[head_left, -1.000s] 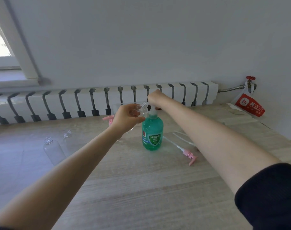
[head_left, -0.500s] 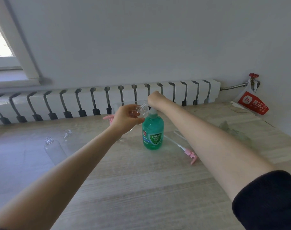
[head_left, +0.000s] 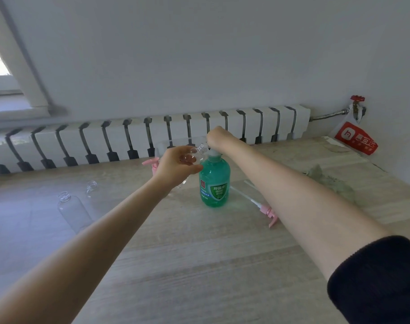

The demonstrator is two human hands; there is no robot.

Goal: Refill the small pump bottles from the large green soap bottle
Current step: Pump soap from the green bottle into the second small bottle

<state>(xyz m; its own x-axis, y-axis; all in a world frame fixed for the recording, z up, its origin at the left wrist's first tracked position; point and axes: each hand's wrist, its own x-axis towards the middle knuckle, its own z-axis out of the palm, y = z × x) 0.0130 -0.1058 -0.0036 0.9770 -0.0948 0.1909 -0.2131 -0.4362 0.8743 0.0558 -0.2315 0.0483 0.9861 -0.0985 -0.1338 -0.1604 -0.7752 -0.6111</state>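
Observation:
The large green soap bottle (head_left: 214,183) stands upright on the wooden table (head_left: 199,265). My right hand (head_left: 216,136) sits on top of its white pump head, fingers curled over it. My left hand (head_left: 176,165) grips a small clear bottle (head_left: 200,150), tilted with its threaded neck up against the pump's spout. Two more small clear bottles stand open at the left, one nearer (head_left: 70,210) and one farther back (head_left: 91,187). A pink pump top with its long tube (head_left: 265,212) lies right of the green bottle. Another pink pump top (head_left: 150,163) peeks out behind my left hand.
A white radiator (head_left: 140,139) runs along the wall behind the table. A red and white bag (head_left: 353,139) hangs from a red valve (head_left: 357,99) at the far right. Crumpled clear plastic (head_left: 325,176) lies on the table's right side. A window frame is at the top left.
Both hands stay at the pump of the green bottle, with the small bottle's neck held at the spout. Only the camera view has shifted slightly.

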